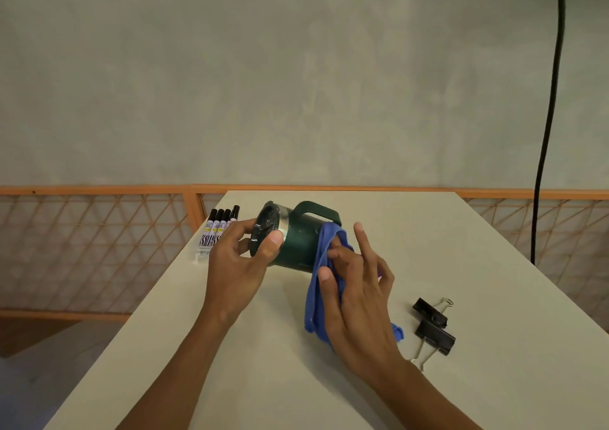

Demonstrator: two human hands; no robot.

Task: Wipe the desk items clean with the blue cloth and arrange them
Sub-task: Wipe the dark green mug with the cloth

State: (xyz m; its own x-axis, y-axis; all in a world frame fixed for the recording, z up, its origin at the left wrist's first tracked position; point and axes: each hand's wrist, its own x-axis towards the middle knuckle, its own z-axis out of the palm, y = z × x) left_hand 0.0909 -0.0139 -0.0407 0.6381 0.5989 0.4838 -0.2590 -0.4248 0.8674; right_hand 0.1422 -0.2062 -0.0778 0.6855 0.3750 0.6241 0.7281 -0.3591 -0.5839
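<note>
From where I'm standing the right hand (356,284) has the crumpled blue cloth (316,284) bunched between thumb and middle fingers, pressed up against the bottom end of the dark green handled mug (296,241). The index finger sticks straight up, doing nothing. The wrist is cocked a bit, with the forearm coming in low from the near right. The left hand (237,264) is clamped round the lid end, thumb on the rim and fingers curled behind, so the mug hangs tipped on its side just over the pale flat desk (428,231) with the handle up. If it were me, I'd get that spare finger down onto the cloth for more contact. Then I'd turn the mug with the left hand while the cloth hand stays put, so the whole wall gets covered, including under the handle and the metal band by the lid. A loose tail of cloth trails on the desk, so watch it doesn't drag. A row of black-capped white markers (217,228) sits at the far left edge, and two black binder clips (431,324) lie to the right, well clear.
</note>
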